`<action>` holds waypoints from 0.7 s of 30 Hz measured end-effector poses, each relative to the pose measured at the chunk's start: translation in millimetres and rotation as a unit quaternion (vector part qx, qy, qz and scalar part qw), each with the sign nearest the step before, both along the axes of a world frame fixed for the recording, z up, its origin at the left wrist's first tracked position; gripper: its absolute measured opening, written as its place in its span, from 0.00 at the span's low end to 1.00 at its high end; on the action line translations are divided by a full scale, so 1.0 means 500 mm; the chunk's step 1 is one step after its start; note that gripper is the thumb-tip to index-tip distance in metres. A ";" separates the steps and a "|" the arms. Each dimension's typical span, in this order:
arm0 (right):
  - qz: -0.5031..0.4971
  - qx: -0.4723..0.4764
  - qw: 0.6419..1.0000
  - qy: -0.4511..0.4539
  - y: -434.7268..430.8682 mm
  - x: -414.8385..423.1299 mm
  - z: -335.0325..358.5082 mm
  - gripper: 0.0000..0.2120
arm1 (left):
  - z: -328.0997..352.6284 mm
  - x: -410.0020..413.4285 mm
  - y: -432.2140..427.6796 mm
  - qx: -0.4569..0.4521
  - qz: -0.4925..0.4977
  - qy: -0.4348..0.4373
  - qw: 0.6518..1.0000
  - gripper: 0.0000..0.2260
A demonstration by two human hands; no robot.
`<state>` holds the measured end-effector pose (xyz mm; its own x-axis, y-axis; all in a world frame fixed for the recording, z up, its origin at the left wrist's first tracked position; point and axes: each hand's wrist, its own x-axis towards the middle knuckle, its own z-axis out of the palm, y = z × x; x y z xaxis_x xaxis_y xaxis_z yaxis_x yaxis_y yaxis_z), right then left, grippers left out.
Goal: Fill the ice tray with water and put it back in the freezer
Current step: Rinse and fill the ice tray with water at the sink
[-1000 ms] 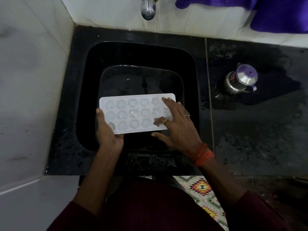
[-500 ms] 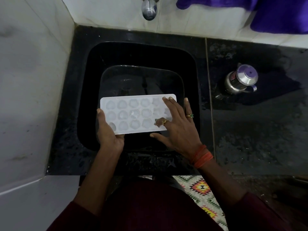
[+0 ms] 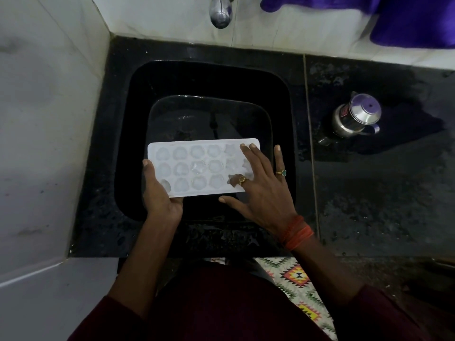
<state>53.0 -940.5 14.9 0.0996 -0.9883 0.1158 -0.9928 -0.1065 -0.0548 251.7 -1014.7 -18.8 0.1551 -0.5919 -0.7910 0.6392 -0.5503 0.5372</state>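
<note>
left hand [image 3: 160, 195] grips the ice tray [image 3: 197, 168] over the sink [image 3: 128, 119] front, right hand [image 3: 261, 188] fingers flat on its right end; filling seems not yet begun, next it needs moving under the tap [image 3: 219, 13].

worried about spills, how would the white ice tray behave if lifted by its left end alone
The ice tray looks like thin plastic, so it may flex when carried only by the left hand. Its shallow cells seem partly filled, so tilting would likely spill.

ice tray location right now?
Head view, centre: the ice tray is held over the black sink, tap beyond it, left hand gripping its left end, right hand flat on its right end.
</note>
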 end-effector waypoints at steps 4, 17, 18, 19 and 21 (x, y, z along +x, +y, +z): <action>0.000 -0.002 1.000 -0.001 -0.002 0.003 0.001 0.27 | 0.005 -0.001 -0.001 0.002 0.004 0.003 1.000 0.21; -0.014 -0.017 1.000 -0.011 0.013 -0.003 0.003 0.24 | 0.012 -0.011 0.005 0.007 0.010 0.006 1.000 0.20; -0.014 -0.017 1.000 -0.013 0.014 -0.003 0.002 0.23 | 0.012 -0.011 0.005 0.007 0.009 0.005 1.000 0.20; -0.013 -0.018 1.000 -0.014 0.015 -0.002 0.000 0.23 | 0.012 -0.011 0.004 0.005 0.008 0.004 1.000 0.20; -0.010 -0.017 1.000 -0.015 0.015 0.000 -0.002 0.23 | 0.013 -0.011 0.003 0.002 0.003 0.004 1.000 0.20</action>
